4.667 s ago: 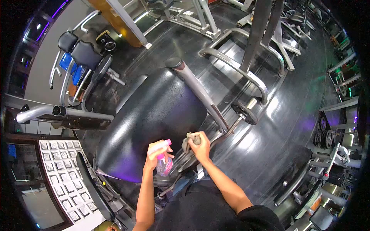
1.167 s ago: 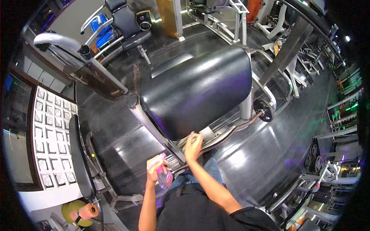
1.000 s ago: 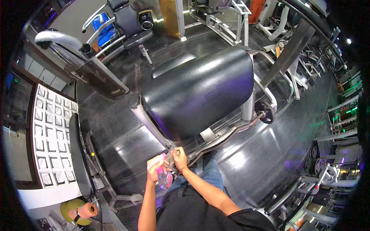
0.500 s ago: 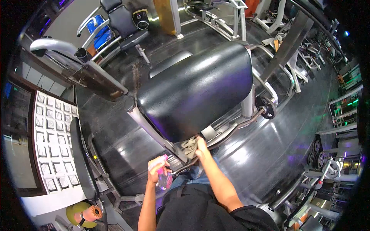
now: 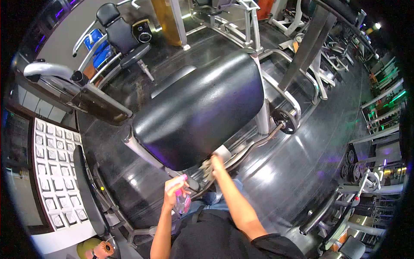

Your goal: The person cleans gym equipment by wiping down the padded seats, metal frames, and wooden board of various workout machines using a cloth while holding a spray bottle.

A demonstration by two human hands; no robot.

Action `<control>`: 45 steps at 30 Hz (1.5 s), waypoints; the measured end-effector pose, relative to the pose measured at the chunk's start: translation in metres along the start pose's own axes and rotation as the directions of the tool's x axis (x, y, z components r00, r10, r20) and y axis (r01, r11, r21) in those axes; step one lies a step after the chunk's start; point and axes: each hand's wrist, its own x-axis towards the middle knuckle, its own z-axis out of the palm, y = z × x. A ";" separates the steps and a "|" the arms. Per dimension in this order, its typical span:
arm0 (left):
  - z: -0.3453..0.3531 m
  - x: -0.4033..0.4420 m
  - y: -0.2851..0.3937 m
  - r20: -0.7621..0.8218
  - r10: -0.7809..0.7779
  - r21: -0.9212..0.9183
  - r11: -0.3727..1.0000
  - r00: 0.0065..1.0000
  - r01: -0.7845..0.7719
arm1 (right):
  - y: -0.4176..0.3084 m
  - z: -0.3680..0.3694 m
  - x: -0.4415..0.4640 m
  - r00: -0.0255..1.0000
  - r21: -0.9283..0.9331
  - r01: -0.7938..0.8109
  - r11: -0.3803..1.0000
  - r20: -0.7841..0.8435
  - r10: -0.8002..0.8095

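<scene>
My left hand (image 5: 171, 193) is closed around a clear spray bottle (image 5: 183, 204) with a pink top, held low in front of my body. A greyish-beige cloth (image 5: 208, 171) is bunched in my right hand (image 5: 217, 165), which is closed on it. That hand is at the near lower edge of a large black padded bench (image 5: 200, 108), beside a metal frame part. Whether the cloth touches the pad or the frame, I cannot tell. Below the pad runs a bent metal bar (image 5: 264, 143) with a small black weight plate (image 5: 284, 121) near its far end.
A black seat machine (image 5: 120, 36) stands at the far left, with a speaker (image 5: 142, 31) behind it. A long dark bench (image 5: 88, 190) lies along the left, by a white patterned panel (image 5: 58, 168). More gym machines line the right side. The floor is dark and shiny.
The view has shifted, so the pad sits further left and lower. My right hand has moved rightward along the pad's lower edge, with the cloth more bunched. My left hand keeps the spray bottle.
</scene>
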 end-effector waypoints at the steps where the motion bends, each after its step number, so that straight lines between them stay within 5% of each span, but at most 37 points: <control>1: 0.004 0.003 0.000 0.029 -0.008 0.005 1.000 1.000 0.008 | 0.012 0.009 -0.010 0.989 -0.070 -0.142 0.987 0.041 0.145; 2: 0.009 0.006 0.001 0.027 -0.009 0.008 1.000 1.000 0.009 | 0.058 0.014 0.007 0.999 -0.091 0.049 0.995 0.023 -0.047; 3: 0.015 0.009 0.003 0.019 -0.022 0.019 1.000 1.000 0.021 | 0.029 0.022 -0.027 0.959 0.391 -0.261 0.882 0.213 0.190; 5: 0.026 0.015 0.006 0.002 -0.041 0.040 0.998 0.999 0.041 | 0.026 0.008 -0.017 0.934 0.311 -0.288 0.906 0.302 0.193; 8: 0.039 0.027 0.008 0.015 -0.012 0.042 0.999 1.000 0.011 | -0.018 -0.016 0.008 0.896 0.340 -0.440 0.831 0.225 0.383; 9: 0.045 0.032 0.010 0.015 -0.019 0.046 0.999 1.000 0.018 | -0.037 -0.027 0.012 0.921 0.414 -0.368 0.833 0.282 0.267; 16: 0.086 0.065 0.016 -0.009 -0.018 -0.010 1.000 1.000 0.018 | -0.132 -0.086 0.085 0.977 0.345 -0.214 0.914 0.096 0.192; 19: 0.097 0.081 0.017 0.004 -0.016 0.009 1.000 1.000 0.016 | -0.115 -0.079 0.104 0.998 0.245 0.064 0.967 -0.040 -0.056; 23: 0.115 0.101 0.017 -0.023 0.008 0.054 0.998 1.000 -0.007 | -0.117 -0.062 0.041 0.998 0.047 0.068 0.997 -0.017 -0.067; 25: 0.123 0.115 0.018 -0.009 0.005 0.052 0.999 1.000 -0.004 | -0.057 -0.067 0.067 0.988 0.195 -0.129 0.972 0.111 0.109; 26: 0.127 0.122 0.016 -0.005 0.009 0.050 0.999 1.000 -0.009 | -0.022 -0.076 0.087 0.998 -0.041 -0.031 0.999 0.058 0.033; 29: 0.145 0.143 0.021 -0.015 -0.004 0.054 0.999 1.000 0.004 | -0.094 -0.063 0.039 0.963 0.235 -0.254 0.938 0.153 0.223; 31: 0.155 0.157 0.026 0.018 0.006 0.077 0.997 1.000 -0.007 | -0.110 -0.074 0.057 0.964 0.199 -0.237 0.951 0.169 0.205; 33: 0.164 0.171 0.031 0.015 0.006 0.082 0.997 1.000 -0.007 | -0.077 -0.101 0.121 0.987 0.200 -0.096 0.975 0.148 0.067; 35: 0.173 0.186 0.039 0.056 0.031 0.111 0.993 0.998 -0.037 | -0.142 -0.107 0.112 0.998 0.304 0.008 0.953 0.059 -0.027; 38: 0.179 0.207 0.045 0.097 0.054 0.080 0.995 0.994 -0.062 | -0.221 -0.115 0.100 0.997 0.243 -0.047 0.969 0.074 0.030; 41: 0.181 0.222 0.048 0.146 0.085 0.049 0.994 0.986 -0.093 | -0.231 -0.109 0.111 0.977 0.126 0.202 0.971 -0.097 -0.190; 45: 0.173 0.231 0.044 0.226 0.091 0.011 0.995 0.970 -0.096 | -0.223 -0.094 0.078 0.912 -0.125 0.297 0.947 -0.258 -0.320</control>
